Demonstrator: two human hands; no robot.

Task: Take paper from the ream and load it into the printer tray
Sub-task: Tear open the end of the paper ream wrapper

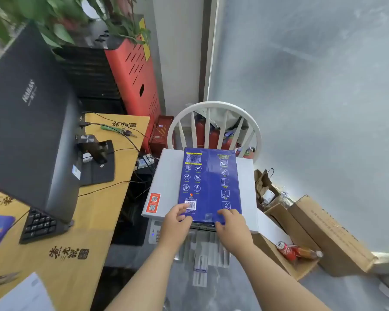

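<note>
A blue wrapped paper ream (209,182) lies flat on top of a white printer (166,185), which stands on a white chair. Both of my hands rest on the ream's near edge: my left hand (176,223) at its near left corner by the barcode, my right hand (231,227) at its near right corner. Fingers of both hands lie over the wrapper's end; how firmly they grip I cannot tell. The printer's tray (202,250) sticks out below the ream toward me, partly hidden by my hands.
A yellow desk (94,212) with a black monitor (29,122) and keyboard (39,225) stands to the left. Cardboard boxes (323,239), a red can and a bottle (296,252) lie to the right. The white chair back (213,122) rises behind the printer; a red cabinet stands further back.
</note>
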